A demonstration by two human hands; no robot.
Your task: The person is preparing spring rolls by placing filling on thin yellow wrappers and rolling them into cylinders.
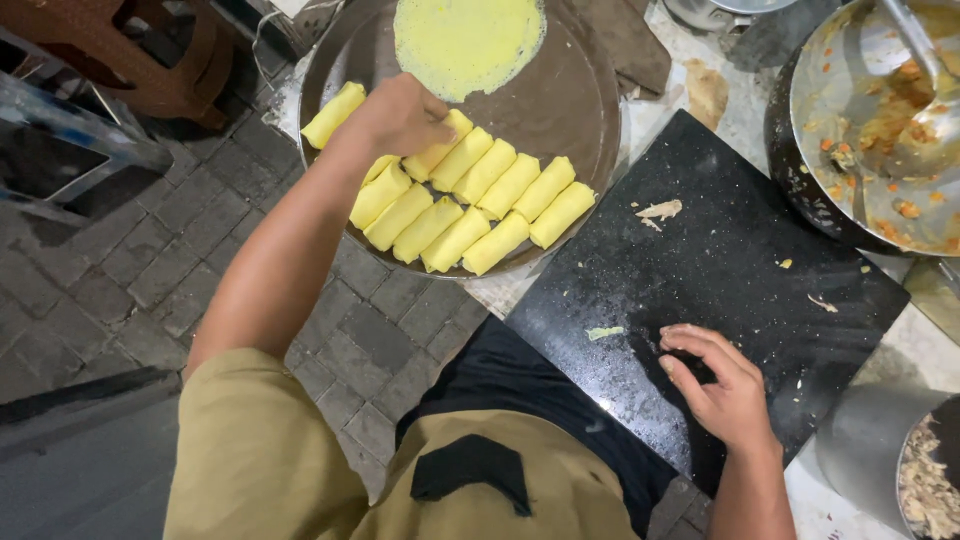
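The round metal tray [590, 100] serves as the landmark. On it lie yellow rolled crepes [470, 205] in two slanting rows; eleven can be counted, with one more lying apart near the tray's left rim, and others may be hidden under the hand. At the tray's far edge sits one flat, round, unrolled yellow crepe [468, 40]. The left hand [400, 115] reaches over the tray with its fingers curled down onto the roll at the left end of the upper row; whether it pinches that roll or only presses on it cannot be told. Just right of the tray lies one black cutting board [720, 270], speckled with a few crumbs, and the right hand [715, 385] rests on its near part, fingers loosely spread and holding nothing. Further right of the tray, past the board, stands one metal bowl [880, 120] with orange filling, and near the board's lower right corner is one metal pot [870, 450] of shredded filling.
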